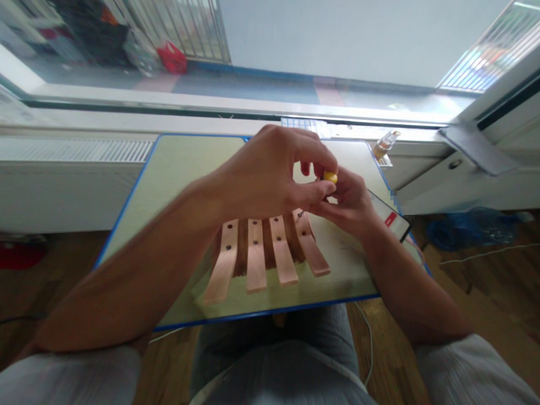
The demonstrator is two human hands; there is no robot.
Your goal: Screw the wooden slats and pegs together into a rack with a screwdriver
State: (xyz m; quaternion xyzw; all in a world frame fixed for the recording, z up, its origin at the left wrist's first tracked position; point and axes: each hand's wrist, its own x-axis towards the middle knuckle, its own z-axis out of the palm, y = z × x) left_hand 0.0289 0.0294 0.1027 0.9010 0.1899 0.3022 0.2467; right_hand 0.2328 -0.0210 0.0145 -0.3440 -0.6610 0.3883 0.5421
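Note:
My left hand (278, 169) reaches across to the right, thumb and fingers closed in a pinch on what looks like a screwdriver, its rounded yellow handle end (330, 178) showing. Just beside it, my right hand (348, 197) has its fingers closed around the lower part of the same tool; much of the grip is hidden. Below the hands lies a wooden piece with several pale curved slats (255, 264) fixed across a darker brown wooden base (270, 253). Dark screw heads or holes dot the slats. A thin metal tip or screw (300, 214) meets the rightmost slat.
The pale table (177, 304) has a blue edge. A phone (392, 216) lies to the right, partly behind my right forearm. A bottle with amber liquid (385, 145) stands by the back right corner, near the window sill. A radiator (76, 151) is at the left.

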